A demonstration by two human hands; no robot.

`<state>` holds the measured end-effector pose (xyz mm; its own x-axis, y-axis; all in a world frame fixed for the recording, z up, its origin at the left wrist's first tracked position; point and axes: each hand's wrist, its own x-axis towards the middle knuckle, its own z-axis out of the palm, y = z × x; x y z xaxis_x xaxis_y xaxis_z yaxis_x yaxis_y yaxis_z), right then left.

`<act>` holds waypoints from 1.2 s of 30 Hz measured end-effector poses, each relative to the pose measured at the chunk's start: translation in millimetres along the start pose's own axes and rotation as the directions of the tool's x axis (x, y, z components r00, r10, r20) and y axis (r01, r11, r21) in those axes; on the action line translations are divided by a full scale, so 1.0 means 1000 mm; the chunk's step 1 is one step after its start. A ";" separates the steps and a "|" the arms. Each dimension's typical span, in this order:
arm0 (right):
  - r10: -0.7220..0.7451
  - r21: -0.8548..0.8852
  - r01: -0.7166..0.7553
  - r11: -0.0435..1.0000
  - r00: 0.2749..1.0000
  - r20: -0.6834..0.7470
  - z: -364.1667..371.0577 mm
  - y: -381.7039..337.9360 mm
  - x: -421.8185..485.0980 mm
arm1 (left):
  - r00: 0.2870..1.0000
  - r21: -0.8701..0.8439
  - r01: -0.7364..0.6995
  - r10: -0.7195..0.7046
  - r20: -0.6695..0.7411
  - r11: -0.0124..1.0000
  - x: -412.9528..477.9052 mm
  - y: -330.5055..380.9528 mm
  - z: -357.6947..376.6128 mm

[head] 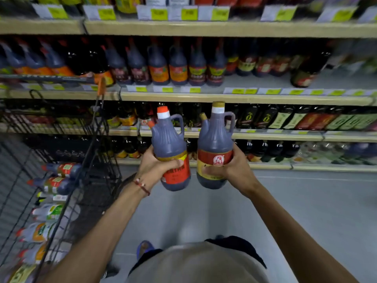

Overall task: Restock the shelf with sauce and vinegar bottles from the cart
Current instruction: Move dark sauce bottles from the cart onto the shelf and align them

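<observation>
My left hand (158, 167) grips a dark jug bottle with an orange cap and red label (170, 146), upright in front of the shelves. Beside it on the right, my right hand (232, 166) grips a slightly taller dark jug bottle with a gold cap and red-and-yellow label (215, 139). The two bottles stand close together, almost touching. Similar handled dark jugs fill the shelf (204, 97) above them in a row (177, 66). The black wire cart (67, 180) at the left holds several more bottles lying on their sides (59, 183).
Lower shelves (265, 135) carry dark glass bottles with green and red labels. Price tags line every shelf edge. The cart's orange handle end (101, 85) sticks up near the middle shelf. Grey floor (306, 201) lies between me and the shelving.
</observation>
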<state>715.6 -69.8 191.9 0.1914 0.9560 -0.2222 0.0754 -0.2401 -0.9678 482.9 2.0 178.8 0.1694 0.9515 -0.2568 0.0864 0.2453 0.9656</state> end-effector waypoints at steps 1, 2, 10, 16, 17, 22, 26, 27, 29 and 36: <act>-0.006 0.001 0.006 1.000 1.000 -0.007 -0.018 0.001 0.004 | 1.000 0.020 -0.011 0.011 0.009 1.000 0.001 0.004 0.018; -0.011 0.001 0.011 1.000 1.000 -0.013 -0.035 0.002 0.007 | 1.000 0.044 -0.028 0.027 0.014 0.999 0.002 0.007 0.034; -0.048 -0.042 0.045 0.998 0.997 -0.065 -0.133 0.001 0.042 | 0.997 0.151 -0.072 0.068 0.032 0.986 0.037 0.033 0.133; -0.088 -0.075 0.081 0.994 0.991 -0.100 -0.178 -0.008 0.092 | 0.996 0.206 -0.092 0.091 0.017 0.974 0.097 0.044 0.181; -0.089 -0.085 0.081 0.993 0.991 -0.098 -0.185 -0.010 0.103 | 0.995 0.203 -0.097 0.095 0.019 0.974 0.109 0.047 0.189; -0.071 -0.107 0.056 0.993 0.987 -0.146 -0.212 -0.020 0.161 | 0.992 0.268 -0.127 0.127 0.018 0.955 0.182 0.060 0.215; -0.068 -0.140 0.044 0.989 0.982 -0.175 -0.226 -0.028 0.197 | 0.981 0.329 -0.191 0.185 0.050 0.925 0.229 0.072 0.227; -0.070 -0.145 0.044 0.988 0.982 -0.177 -0.228 -0.030 0.205 | 0.979 0.343 -0.200 0.195 0.049 0.918 0.236 0.077 0.229; -0.082 -0.159 0.053 0.986 0.980 -0.180 -0.231 -0.034 0.222 | 0.971 0.395 -0.236 0.229 0.063 0.888 0.249 0.086 0.231; -0.112 -0.186 0.074 0.980 0.972 -0.207 -0.243 -0.035 0.259 | 0.923 0.505 -0.359 0.378 0.069 0.785 0.278 0.095 0.245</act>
<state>1000.3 145.4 197.3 0.3799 0.9213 -0.0829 0.2700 -0.1962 -0.9426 778.9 244.5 188.8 0.2568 0.9583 0.1252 0.5032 -0.2432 0.8292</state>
